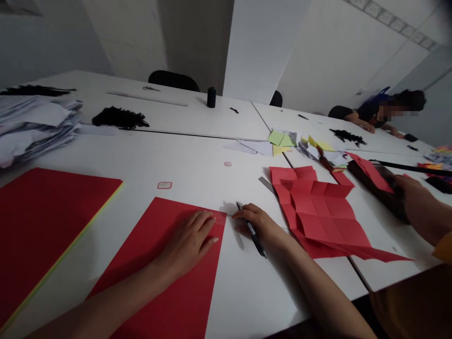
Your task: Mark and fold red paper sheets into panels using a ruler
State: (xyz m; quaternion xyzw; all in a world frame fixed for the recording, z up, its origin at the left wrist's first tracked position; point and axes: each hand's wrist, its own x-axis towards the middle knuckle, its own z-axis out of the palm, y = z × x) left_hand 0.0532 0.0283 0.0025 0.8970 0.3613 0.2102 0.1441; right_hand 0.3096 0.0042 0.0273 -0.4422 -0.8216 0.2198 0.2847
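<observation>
A red sheet of paper (141, 245) lies slantwise on the white table in front of me. My left hand (189, 240) rests flat on its upper part, fingers stretched out. By those fingertips, near the sheet's top right corner, shows a faint see-through strip (219, 218); its kind is hard to make out. Just right of the sheet, my right hand (256, 221) grips a dark pen (256, 238), its tip pointing away from me. Creased, unfolded red paper (325, 212) lies right of that hand, with a metal ruler (266, 183) partly under it.
To the left is a stack of red sheets (52, 226) with yellow edges, and behind it piled white paper (31, 125). Black cords (118, 117) and a black thread spool (211, 97) stand farther back. A neighbour's hand (420, 202) holds folded red paper; another person sits far right.
</observation>
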